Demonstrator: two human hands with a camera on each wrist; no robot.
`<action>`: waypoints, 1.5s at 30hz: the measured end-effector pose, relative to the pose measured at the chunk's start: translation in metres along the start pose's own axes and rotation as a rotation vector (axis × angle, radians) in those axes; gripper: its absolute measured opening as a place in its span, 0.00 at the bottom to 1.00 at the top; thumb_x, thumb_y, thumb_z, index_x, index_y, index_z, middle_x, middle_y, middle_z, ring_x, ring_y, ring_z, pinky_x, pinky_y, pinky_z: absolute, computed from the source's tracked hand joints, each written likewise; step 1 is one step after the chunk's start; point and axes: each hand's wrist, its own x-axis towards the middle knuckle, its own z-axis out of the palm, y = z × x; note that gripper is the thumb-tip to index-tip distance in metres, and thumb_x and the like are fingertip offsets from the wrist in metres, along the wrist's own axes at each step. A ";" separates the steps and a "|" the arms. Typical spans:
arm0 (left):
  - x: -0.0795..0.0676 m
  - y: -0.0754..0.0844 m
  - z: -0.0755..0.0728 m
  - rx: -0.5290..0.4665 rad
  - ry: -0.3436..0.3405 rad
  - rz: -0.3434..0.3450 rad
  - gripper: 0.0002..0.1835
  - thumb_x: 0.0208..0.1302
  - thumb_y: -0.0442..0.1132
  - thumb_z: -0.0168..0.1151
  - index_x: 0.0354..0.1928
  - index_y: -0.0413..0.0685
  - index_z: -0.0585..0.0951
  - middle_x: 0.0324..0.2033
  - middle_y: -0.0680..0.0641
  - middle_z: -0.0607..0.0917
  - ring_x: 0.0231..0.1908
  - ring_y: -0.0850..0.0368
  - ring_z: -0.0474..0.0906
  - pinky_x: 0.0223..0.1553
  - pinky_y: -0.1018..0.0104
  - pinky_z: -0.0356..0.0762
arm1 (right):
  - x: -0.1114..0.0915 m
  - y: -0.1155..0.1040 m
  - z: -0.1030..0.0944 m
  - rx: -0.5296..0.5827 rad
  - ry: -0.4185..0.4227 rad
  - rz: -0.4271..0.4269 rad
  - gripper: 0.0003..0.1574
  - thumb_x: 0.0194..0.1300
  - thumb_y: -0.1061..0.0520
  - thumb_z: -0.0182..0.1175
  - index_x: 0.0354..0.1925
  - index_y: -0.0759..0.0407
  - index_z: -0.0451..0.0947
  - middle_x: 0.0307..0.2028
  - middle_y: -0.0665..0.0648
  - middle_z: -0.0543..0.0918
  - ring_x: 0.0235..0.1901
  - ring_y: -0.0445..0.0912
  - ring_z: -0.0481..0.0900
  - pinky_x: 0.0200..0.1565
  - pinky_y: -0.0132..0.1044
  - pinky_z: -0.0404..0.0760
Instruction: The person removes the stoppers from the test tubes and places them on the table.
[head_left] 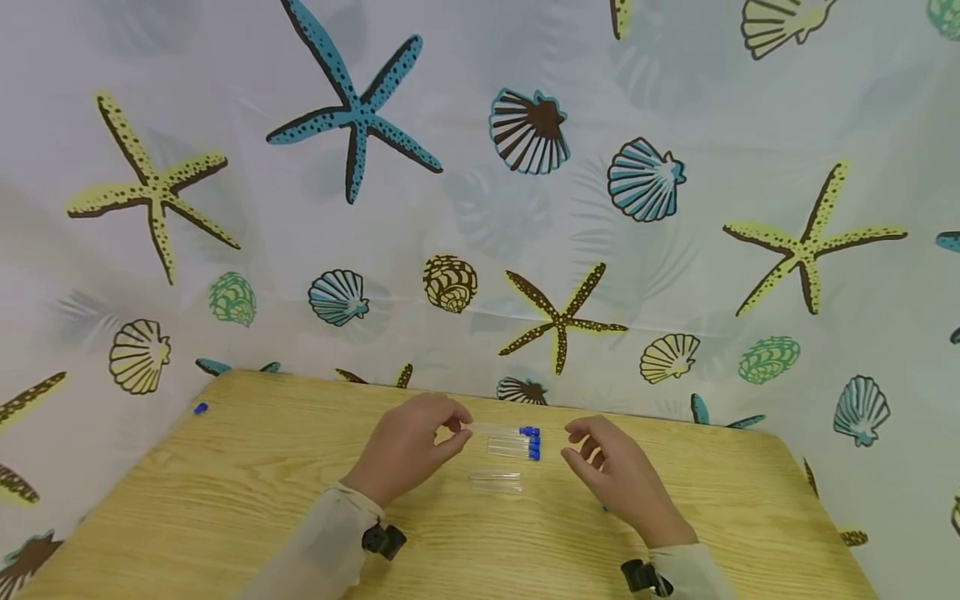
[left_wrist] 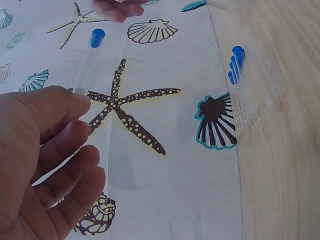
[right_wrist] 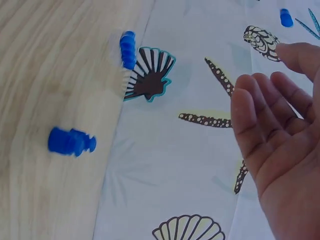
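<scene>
My left hand pinches the bottom end of a clear test tube between thumb and index finger. The tube's blue cap points toward my right hand. That hand is apart from the tube, its fingers loosely bent around nothing. Beneath the held tube, several capped test tubes lie side by side on the table, blue ends to the right. Closer to me lie uncapped clear tubes. Loose blue caps rest on the wood near the right hand, mostly hidden behind it in the head view.
Another small blue piece lies at the far left edge of the wooden table. A white cloth printed with starfish and shells hangs behind and at both sides. Each wrist wears a black camera mount.
</scene>
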 end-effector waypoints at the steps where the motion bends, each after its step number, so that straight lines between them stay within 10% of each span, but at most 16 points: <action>1: 0.000 0.001 0.000 -0.001 0.011 0.012 0.06 0.65 0.45 0.74 0.41 0.61 0.86 0.36 0.62 0.85 0.36 0.69 0.81 0.37 0.67 0.82 | 0.001 -0.002 0.000 0.013 0.008 -0.019 0.17 0.73 0.55 0.67 0.57 0.51 0.79 0.44 0.47 0.82 0.36 0.36 0.76 0.38 0.35 0.83; 20: -0.001 0.019 -0.001 -0.065 0.079 0.171 0.07 0.64 0.43 0.75 0.42 0.59 0.86 0.34 0.62 0.85 0.36 0.69 0.80 0.35 0.69 0.81 | -0.005 -0.025 0.001 0.044 0.088 -0.216 0.11 0.69 0.59 0.69 0.49 0.49 0.83 0.41 0.42 0.82 0.33 0.33 0.75 0.34 0.31 0.82; 45: -0.003 0.019 0.002 -0.079 0.082 0.202 0.06 0.65 0.46 0.75 0.41 0.58 0.88 0.34 0.62 0.85 0.35 0.69 0.80 0.34 0.70 0.81 | -0.007 -0.023 0.007 0.018 0.175 -0.298 0.12 0.67 0.64 0.70 0.45 0.49 0.82 0.37 0.42 0.82 0.31 0.33 0.77 0.31 0.29 0.81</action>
